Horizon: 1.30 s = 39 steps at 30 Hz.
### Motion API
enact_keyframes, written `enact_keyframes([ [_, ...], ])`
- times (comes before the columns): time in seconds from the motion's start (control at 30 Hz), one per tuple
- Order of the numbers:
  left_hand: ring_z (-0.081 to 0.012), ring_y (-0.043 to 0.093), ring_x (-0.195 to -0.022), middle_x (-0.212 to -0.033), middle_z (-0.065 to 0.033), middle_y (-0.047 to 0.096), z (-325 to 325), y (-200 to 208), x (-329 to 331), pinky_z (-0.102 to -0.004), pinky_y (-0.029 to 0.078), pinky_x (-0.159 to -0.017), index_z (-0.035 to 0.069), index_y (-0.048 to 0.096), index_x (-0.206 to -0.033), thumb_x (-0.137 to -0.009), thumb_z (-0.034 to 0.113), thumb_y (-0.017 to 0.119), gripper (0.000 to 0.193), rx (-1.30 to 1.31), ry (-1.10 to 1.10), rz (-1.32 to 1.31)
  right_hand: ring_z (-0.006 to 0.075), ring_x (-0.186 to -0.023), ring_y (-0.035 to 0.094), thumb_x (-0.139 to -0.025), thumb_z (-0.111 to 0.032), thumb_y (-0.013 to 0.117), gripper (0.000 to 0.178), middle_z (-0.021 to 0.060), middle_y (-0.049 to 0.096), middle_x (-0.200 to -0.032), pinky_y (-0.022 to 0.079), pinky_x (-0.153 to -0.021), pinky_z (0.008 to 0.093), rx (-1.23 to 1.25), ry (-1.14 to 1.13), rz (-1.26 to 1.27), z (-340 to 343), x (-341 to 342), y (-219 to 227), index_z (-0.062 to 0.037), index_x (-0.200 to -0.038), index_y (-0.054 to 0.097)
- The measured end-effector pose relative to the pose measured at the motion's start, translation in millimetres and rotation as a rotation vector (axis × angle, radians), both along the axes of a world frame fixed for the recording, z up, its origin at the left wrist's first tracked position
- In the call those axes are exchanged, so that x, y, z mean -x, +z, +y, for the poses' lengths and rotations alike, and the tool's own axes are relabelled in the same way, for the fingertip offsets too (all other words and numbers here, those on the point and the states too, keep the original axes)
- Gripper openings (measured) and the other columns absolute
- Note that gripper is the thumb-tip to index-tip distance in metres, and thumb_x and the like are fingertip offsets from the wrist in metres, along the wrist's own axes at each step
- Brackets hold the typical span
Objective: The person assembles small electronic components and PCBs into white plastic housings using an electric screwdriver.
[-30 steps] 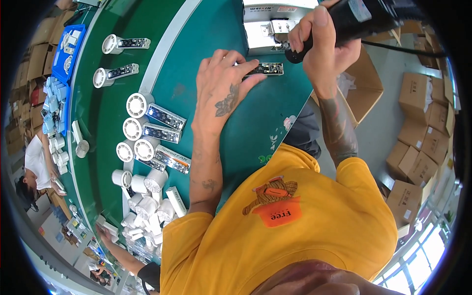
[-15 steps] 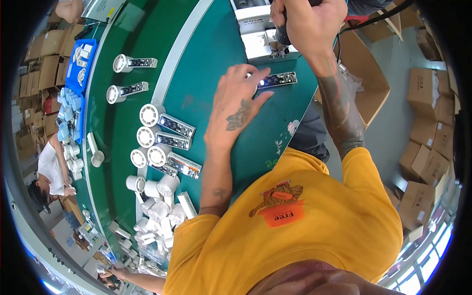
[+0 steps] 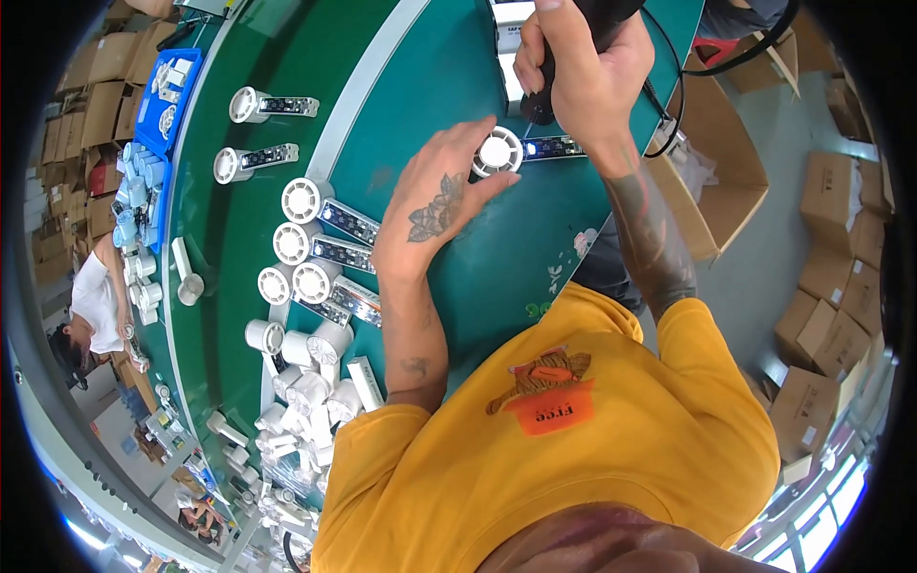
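Observation:
A small white handheld fan (image 3: 496,152) with a round vented head lies on the green tabletop (image 3: 506,248). Its handle shows an exposed circuit board with a small light, pointing right. My left hand (image 3: 435,196) curls around the head from the left, fingers on the far side and thumb on the near side. My right hand (image 3: 602,81) grips a black electric screwdriver (image 3: 540,103), its lower end above the handle. The right wrist overlaps the handle's far end. Behind the fan stands a white box-shaped device (image 3: 511,72), partly hidden by the right hand.
Several similar fans (image 3: 310,244) lie left of my arm beside a pile of white housings (image 3: 310,396). Two more fans (image 3: 246,105) sit on the darker green strip. A blue bin (image 3: 158,143) is beyond. Black cable (image 3: 680,115) and an open carton (image 3: 721,201) are right.
My right hand has brought the screwdriver from the white device toward the fan handle. The left hand has shifted left, uncovering the fan's head between thumb and fingers.

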<state>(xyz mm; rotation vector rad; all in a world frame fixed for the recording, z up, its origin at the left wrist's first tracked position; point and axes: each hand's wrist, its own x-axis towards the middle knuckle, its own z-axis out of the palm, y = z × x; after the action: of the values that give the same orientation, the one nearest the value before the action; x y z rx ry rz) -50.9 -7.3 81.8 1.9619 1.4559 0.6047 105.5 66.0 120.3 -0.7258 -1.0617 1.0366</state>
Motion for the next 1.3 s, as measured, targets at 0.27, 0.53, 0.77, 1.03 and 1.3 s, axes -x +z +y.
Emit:
enact_keyframes([
  [0.27, -0.0377, 0.065, -0.109, -0.122, -0.0200, 0.069, 2, -3, 4, -0.0439, 0.053, -0.093, -0.003, 0.064, -0.130, -0.083, 0.020, 0.082, 0.055, -0.036, -0.030, -0.016, 0.0071, -0.051, 0.051, -0.095, -0.008, 0.073, 0.018, -0.0002, 0.058, -0.068, 0.039, -0.047, 0.0241, -0.018, -0.009, -0.036, -17, 5, -15, -0.0019, -0.103, 0.057],
  [0.53, -0.0375, 0.066, -0.109, -0.124, -0.0195, 0.069, -3, 8, -5, -0.0438, 0.053, -0.094, -0.002, 0.064, -0.129, -0.083, 0.021, 0.082, 0.055, -0.018, -0.015, 0.098, 0.0065, -0.072, 0.057, -0.091, -0.002, 0.076, 0.039, 0.0013, 0.063, -0.086, 0.046, -0.063, 0.0239, 0.023, 0.077, -0.081, -29, -11, -1, 0.0011, -0.123, 0.054],
  [0.77, -0.0383, 0.066, -0.107, -0.124, -0.0202, 0.069, -2, 2, -8, -0.0436, 0.053, -0.092, -0.002, 0.063, -0.130, -0.084, 0.022, 0.081, 0.055, -0.106, -0.039, 0.085, 0.0035, -0.059, 0.053, -0.096, -0.009, 0.073, 0.027, -0.0028, 0.060, -0.077, 0.040, -0.051, 0.0214, -0.174, -0.142, -0.126, 18, -30, 36, -0.0006, -0.116, 0.057],
  [1.03, -0.0369, 0.065, -0.105, -0.124, -0.0204, 0.068, -3, 0, -2, -0.0432, 0.053, -0.091, -0.003, 0.062, -0.131, -0.084, 0.021, 0.081, 0.056, -0.041, 0.014, 0.035, 0.0050, -0.053, 0.052, -0.099, -0.008, 0.070, 0.017, -0.0015, 0.060, -0.074, 0.040, -0.047, 0.0230, -0.068, -0.045, -0.112, -1, -19, 28, -0.0014, -0.105, 0.056],
  [1.3, -0.0361, 0.065, -0.102, -0.124, -0.0188, 0.068, -2, 0, -4, -0.0432, 0.053, -0.090, -0.004, 0.062, -0.131, -0.084, 0.020, 0.081, 0.056, -0.057, -0.018, 0.031, 0.0078, -0.047, 0.052, -0.099, -0.009, 0.069, 0.017, -0.0006, 0.057, -0.067, 0.039, -0.043, 0.0244, 0.027, 0.059, -0.033, -16, -1, 7, -0.0038, -0.103, 0.054],
])
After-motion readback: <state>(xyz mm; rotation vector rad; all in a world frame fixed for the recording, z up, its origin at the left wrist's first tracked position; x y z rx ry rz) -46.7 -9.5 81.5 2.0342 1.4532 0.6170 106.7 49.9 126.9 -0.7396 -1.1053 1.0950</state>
